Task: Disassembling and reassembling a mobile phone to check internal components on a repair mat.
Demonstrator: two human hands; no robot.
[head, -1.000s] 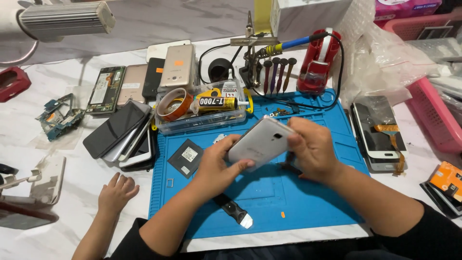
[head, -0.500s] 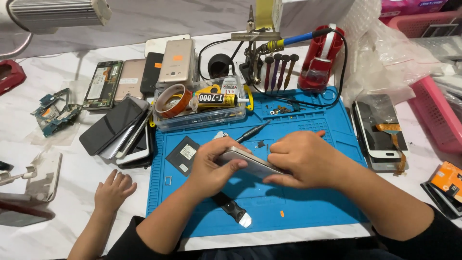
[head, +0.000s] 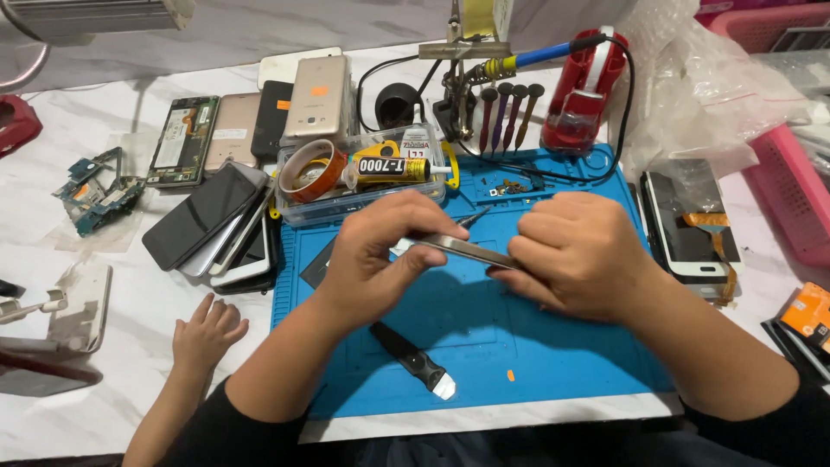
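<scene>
Both my hands hold a thin silver phone [head: 462, 250] edge-on above the blue work mat [head: 519, 346]. My left hand [head: 380, 255] grips its left end with thumb and fingers wrapped around it. My right hand [head: 575, 251] is closed over its right end, hiding that part. A black spudger with a white tip [head: 415, 361] lies on the mat below my left forearm. Tweezers [head: 474, 217] lie on the mat just behind the phone.
A clear tray [head: 363, 195] with tape rolls and a glue tube stands behind the mat. Several phones [head: 216, 225] lie stacked at left. A soldering stand and red holder [head: 584, 95] stand at back. A small hand of another person [head: 206, 333] rests at left. A screen part [head: 692, 229] lies right.
I have turned the phone from back-facing to flat and edge-on, and lowered it nearer the mat. The small hand at left stays in about the same place.
</scene>
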